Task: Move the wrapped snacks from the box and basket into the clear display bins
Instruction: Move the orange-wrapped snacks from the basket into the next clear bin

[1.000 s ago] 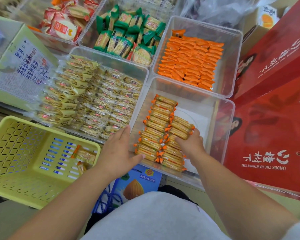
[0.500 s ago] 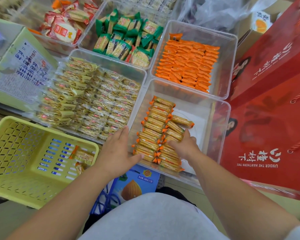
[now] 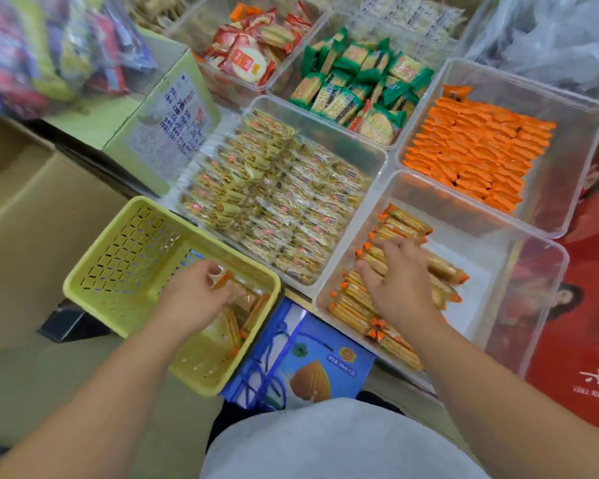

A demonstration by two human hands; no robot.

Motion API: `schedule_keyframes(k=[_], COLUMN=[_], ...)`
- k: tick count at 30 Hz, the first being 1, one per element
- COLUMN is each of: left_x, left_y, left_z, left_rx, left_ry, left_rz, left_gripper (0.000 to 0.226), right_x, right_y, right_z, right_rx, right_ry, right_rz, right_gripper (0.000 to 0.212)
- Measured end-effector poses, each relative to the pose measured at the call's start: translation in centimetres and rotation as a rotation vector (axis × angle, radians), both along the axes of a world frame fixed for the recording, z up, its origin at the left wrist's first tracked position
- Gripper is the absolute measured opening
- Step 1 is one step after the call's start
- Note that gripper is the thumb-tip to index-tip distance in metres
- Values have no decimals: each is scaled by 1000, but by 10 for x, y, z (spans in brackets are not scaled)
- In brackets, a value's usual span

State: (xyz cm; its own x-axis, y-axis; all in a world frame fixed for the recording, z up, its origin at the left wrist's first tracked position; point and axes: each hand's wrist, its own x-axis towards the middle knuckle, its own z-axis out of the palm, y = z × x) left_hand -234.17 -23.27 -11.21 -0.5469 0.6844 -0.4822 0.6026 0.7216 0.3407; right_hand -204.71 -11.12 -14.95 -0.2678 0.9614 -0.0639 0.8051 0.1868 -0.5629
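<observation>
At the left edge of the frame sits a big cardboard box (image 3: 32,216), and down the right edge a red carton (image 3: 581,340). Between them, right of centre, the near clear bin (image 3: 474,305) stands open, its white floor bare on the right side. Left of centre and lower, the yellow basket (image 3: 118,257) rests tilted, one corner over the blue carton (image 3: 325,364) at bottom centre.

Your left forearm (image 3: 94,385) rises from the lower left corner and crosses the basket's near rim. Your right forearm (image 3: 481,385) comes up from the lower right and over the near wall of the bin.

Your left grip (image 3: 191,295) is down inside the basket, knuckles up, with thumb and forefinger pinched on the orange end of one wrapped snack (image 3: 223,279). Your right grip (image 3: 395,285) is flat and holds nothing. It lies palm down, fingers spread toward upper left, on the rows of snacks (image 3: 351,305) that line the bin's left side.

A few loose snacks (image 3: 248,314) lie in the basket's near right corner, just under your left wrist; motion blur softens them.
</observation>
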Motion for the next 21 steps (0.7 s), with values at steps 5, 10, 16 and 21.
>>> schedule_keyframes(k=[5,10,16,21], left_x=[-30,-26,-19,-12], left_y=[4,19,21,16], left_z=[-37,-57,-69,-71], left_rx=[-328,-576,-639,-639], left_ry=[17,253,365,280], left_rz=[-348,-839,-973,-992], left_gripper=[97,123,109,99], right_x=[-72,-97,-92,-91], right_y=[-30,-39,-37,-40], right_z=[31,30,29,28], right_rx=[-143,-257,-324,-341], right_ry=[190,-45,-101,-88], right_rz=[517,778,768,738], right_gripper=[44,49,51,50])
